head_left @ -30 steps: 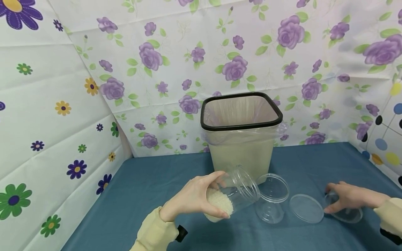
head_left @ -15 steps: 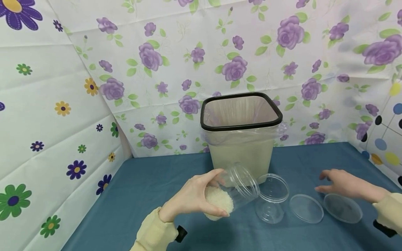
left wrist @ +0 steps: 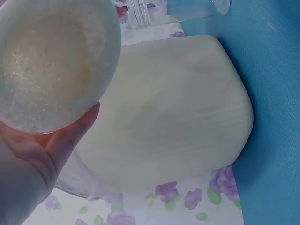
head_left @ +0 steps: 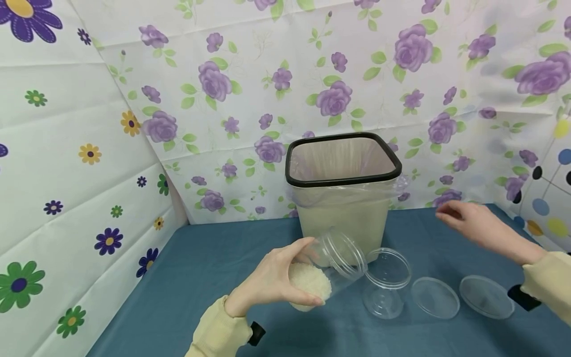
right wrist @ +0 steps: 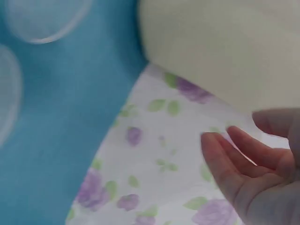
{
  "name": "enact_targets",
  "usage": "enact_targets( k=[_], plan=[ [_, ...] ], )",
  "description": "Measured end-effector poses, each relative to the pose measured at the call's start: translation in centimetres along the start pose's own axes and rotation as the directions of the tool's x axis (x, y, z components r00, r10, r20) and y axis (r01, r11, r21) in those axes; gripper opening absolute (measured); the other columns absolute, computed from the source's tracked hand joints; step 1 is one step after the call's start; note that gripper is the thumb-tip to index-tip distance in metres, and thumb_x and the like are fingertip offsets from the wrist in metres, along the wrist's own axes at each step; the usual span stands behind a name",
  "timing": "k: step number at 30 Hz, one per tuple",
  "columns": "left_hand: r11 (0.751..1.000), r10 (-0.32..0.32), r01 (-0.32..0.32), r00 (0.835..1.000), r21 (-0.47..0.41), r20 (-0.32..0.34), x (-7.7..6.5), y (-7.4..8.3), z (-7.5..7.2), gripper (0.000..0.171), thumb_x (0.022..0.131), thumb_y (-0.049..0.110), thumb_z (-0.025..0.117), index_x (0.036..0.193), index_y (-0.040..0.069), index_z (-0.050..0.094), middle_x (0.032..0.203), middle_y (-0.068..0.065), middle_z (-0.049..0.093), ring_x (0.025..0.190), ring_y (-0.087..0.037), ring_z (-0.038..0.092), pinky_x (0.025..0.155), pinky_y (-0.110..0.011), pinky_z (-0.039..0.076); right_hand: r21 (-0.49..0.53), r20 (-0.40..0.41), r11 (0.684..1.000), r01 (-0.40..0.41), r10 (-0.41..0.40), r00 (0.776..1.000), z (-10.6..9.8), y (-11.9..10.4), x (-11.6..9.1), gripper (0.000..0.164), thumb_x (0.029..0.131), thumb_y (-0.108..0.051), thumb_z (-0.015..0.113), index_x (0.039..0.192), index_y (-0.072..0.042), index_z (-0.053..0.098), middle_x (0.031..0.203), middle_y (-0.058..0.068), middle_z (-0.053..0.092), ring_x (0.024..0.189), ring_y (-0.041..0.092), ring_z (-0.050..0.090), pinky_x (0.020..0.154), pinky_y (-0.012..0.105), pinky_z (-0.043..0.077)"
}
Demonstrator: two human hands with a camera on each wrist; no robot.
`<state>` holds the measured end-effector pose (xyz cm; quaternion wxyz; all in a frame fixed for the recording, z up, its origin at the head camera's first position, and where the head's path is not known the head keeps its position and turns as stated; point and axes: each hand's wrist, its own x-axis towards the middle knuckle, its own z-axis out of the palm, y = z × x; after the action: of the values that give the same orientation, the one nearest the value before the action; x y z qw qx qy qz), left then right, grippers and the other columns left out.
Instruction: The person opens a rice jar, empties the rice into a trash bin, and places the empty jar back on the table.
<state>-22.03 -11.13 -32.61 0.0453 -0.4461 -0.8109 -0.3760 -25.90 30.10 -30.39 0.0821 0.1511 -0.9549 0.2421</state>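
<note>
My left hand grips a clear plastic jar around its lower part. The jar tilts with its mouth to the right, and white rice lies in its bottom. In the left wrist view the rice shows through the jar's base. Right beside the tilted jar's mouth, a second clear jar stands upright on the table. My right hand hangs in the air at the right with loosely bent fingers, holding nothing. Below it lie two clear round lids, a left lid and a right lid.
A cream trash bin with a black rim and a clear bag liner stands behind the jars. Blue cloth covers the table. Flowered sheets hang at the back and the sides.
My right hand has let go of the right lid, leaving it flat on the table, and has risen up and away. The left hand and jar have hardly moved.
</note>
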Motion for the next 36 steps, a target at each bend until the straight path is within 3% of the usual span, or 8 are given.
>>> enact_targets(
  k=[5, 13, 20, 27, 36],
  plan=[
    [1.0, 0.028, -0.027, 0.999, 0.004, -0.029, 0.0, 0.0, 0.0, 0.085, 0.065, 0.035, 0.081, 0.136, 0.019, 0.037, 0.109, 0.007, 0.055, 0.09, -0.008, 0.057, 0.073, -0.026, 0.046, 0.055, -0.074, 0.998, 0.002, 0.002, 0.997, -2.1, -2.2, 1.8, 0.045, 0.098, -0.03, 0.038, 0.121, 0.007, 0.048, 0.106, 0.026, 0.054, 0.09, 0.037, 0.054, 0.069, 0.049, 0.044],
    [0.999, 0.038, -0.038, 0.999, -0.006, -0.04, 0.0, 0.0, 0.0, 0.084, 0.065, 0.034, 0.081, 0.135, 0.024, 0.036, 0.109, 0.006, 0.056, 0.089, -0.009, 0.057, 0.073, -0.026, 0.046, 0.19, -0.091, 0.982, -0.025, 0.043, 0.995, -4.2, -5.6, 5.3, 0.069, 0.093, -0.052, 0.033, 0.135, 0.003, 0.034, 0.124, 0.027, 0.044, 0.105, 0.04, 0.048, 0.083, 0.054, 0.037],
    [0.999, 0.032, -0.033, 0.998, -0.021, -0.047, -0.1, 0.1, -0.1, 0.084, 0.065, 0.033, 0.081, 0.135, 0.023, 0.036, 0.11, 0.006, 0.056, 0.091, -0.011, 0.057, 0.073, -0.028, 0.046, 0.212, -0.149, 0.977, 0.008, 0.025, 0.989, -4.7, -8.0, 7.8, 0.065, 0.094, -0.048, 0.035, 0.136, 0.001, 0.033, 0.126, 0.026, 0.043, 0.107, 0.039, 0.046, 0.084, 0.054, 0.035],
    [0.999, 0.022, -0.025, 0.997, -0.032, -0.078, -0.2, 0.2, -0.3, 0.084, 0.066, 0.032, 0.081, 0.136, 0.025, 0.035, 0.11, 0.006, 0.056, 0.092, -0.01, 0.057, 0.073, -0.028, 0.047, 0.21, -0.168, 0.978, 0.013, 0.023, 0.986, -4.7, -8.9, 9.0, 0.063, 0.094, -0.046, 0.038, 0.134, 0.003, 0.036, 0.128, 0.026, 0.041, 0.114, 0.041, 0.039, 0.089, 0.054, 0.031],
    [0.994, 0.107, -0.107, 0.971, 0.012, -0.214, 0.0, 0.2, -0.6, 0.087, 0.064, 0.028, 0.083, 0.136, 0.015, 0.036, 0.108, -0.004, 0.058, 0.09, -0.013, 0.058, 0.075, -0.033, 0.046, 0.204, -0.149, 0.979, -0.008, 0.04, 0.988, -4.6, -9.5, 10.1, 0.061, 0.095, -0.04, 0.041, 0.133, 0.008, 0.035, 0.128, 0.03, 0.039, 0.116, 0.042, 0.036, 0.09, 0.053, 0.03]
  ],
)
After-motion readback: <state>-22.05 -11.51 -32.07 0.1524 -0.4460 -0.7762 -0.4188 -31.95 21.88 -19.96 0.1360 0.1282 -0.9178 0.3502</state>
